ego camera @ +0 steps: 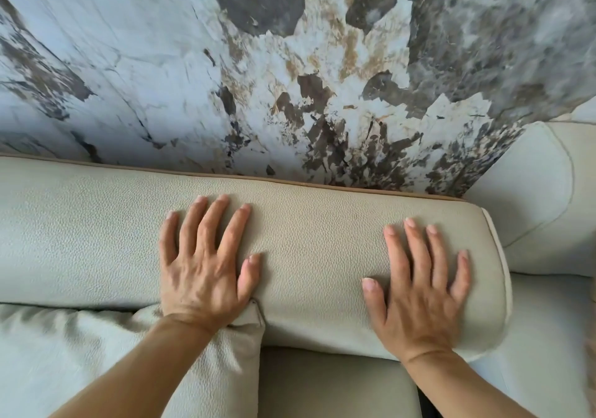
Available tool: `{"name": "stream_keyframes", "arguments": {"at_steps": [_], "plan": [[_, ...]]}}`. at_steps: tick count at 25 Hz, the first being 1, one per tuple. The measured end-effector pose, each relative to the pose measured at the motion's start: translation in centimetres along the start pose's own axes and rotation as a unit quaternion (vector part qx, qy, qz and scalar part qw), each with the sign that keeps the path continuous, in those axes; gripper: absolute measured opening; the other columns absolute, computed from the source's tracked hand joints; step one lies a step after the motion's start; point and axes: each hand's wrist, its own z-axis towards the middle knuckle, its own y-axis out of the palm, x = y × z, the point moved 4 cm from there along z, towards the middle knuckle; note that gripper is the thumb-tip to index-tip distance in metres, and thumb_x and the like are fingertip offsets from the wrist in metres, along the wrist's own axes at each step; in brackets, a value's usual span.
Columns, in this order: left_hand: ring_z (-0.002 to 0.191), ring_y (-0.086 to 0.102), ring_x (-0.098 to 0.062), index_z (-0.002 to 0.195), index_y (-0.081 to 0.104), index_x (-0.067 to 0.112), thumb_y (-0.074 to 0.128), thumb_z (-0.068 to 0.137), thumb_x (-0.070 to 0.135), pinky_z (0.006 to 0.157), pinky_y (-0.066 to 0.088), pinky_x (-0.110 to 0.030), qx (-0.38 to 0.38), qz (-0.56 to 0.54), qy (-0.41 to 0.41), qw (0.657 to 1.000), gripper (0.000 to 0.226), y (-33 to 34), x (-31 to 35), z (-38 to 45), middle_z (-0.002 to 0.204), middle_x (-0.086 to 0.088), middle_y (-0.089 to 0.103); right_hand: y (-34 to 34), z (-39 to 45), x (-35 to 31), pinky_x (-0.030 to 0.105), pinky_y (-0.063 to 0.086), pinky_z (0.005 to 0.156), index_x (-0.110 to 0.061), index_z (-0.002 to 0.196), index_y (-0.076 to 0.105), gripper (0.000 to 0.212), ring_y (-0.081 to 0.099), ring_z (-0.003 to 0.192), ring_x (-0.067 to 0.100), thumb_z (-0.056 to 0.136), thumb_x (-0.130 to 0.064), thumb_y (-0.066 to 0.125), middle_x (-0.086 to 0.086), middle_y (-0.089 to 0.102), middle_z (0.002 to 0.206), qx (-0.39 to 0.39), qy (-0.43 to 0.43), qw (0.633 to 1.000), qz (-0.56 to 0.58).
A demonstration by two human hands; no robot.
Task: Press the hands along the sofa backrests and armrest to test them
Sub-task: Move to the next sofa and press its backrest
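Note:
A pale grey-green leather sofa backrest [309,240] runs across the view like a long rounded bolster, with a tan trim along its back edge. My left hand [203,266] lies flat on it near the middle, fingers spread, palm down. My right hand [419,292] lies flat near the backrest's right end, fingers apart and slightly blurred. Neither hand holds anything. At the right, a second backrest or armrest section [535,198] of the same leather meets this one at the corner.
A loose leather cushion [113,363] sits under my left forearm at the lower left. The seat [335,385] shows below the backrest. A marble-patterned wall [290,72] in white, grey and brown rises directly behind the sofa.

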Motion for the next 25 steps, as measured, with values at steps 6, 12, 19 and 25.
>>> {"name": "stream_keyframes", "arguments": {"at_steps": [6, 12, 19, 25], "plan": [[0.132, 0.04, -0.037, 0.138, 0.047, 0.018, 0.032, 0.09, 0.051, 0.109, 0.028, -0.06, 0.011, 0.013, -0.01, 1.0, 0.061, 1.2, 0.1, 1.7, 0.141, -0.015, 0.049, 1.0, 2.4, 0.2, 0.061, 0.015, 0.113, -0.024, 0.15, 0.024, 0.068, 0.025, 0.144, 0.029, 0.092, -0.058, 0.019, 0.005, 0.031, 0.155, 0.019, -0.01, 1.0, -0.001], [0.134, 0.038, -0.036, 0.14, 0.043, 0.019, 0.03, 0.09, 0.052, 0.11, 0.025, -0.059, 0.025, 0.017, -0.021, 0.999, 0.062, 2.8, -0.1, 3.5, 0.141, -0.014, 0.048, 2.5, 5.0, 0.5, 0.061, 0.015, 0.113, -0.025, 0.15, 0.024, 0.067, 0.024, 0.144, 0.029, 0.092, -0.058, 0.019, 0.004, 0.031, 0.155, 0.027, -0.022, 0.999, 0.003], [0.134, 0.038, -0.036, 0.141, 0.042, 0.02, 0.031, 0.09, 0.051, 0.111, 0.025, -0.059, 0.04, 0.029, -0.036, 0.998, 0.061, 4.3, 0.0, 5.7, 0.141, -0.014, 0.048, 3.9, 8.1, 0.7, 0.061, 0.015, 0.113, -0.025, 0.15, 0.023, 0.066, 0.024, 0.144, 0.028, 0.092, -0.057, 0.018, 0.005, 0.033, 0.155, 0.039, -0.028, 0.999, 0.006], [0.134, 0.037, -0.036, 0.14, 0.043, 0.019, 0.028, 0.09, 0.051, 0.111, 0.023, -0.059, 0.041, 0.032, -0.047, 0.998, 0.062, 5.5, -0.3, 7.3, 0.142, -0.014, 0.047, 5.0, 10.5, 0.7, 0.06, 0.015, 0.113, -0.025, 0.15, 0.024, 0.066, 0.028, 0.142, 0.029, 0.092, -0.058, 0.018, 0.006, 0.036, 0.153, 0.039, -0.033, 0.999, 0.011]]}}
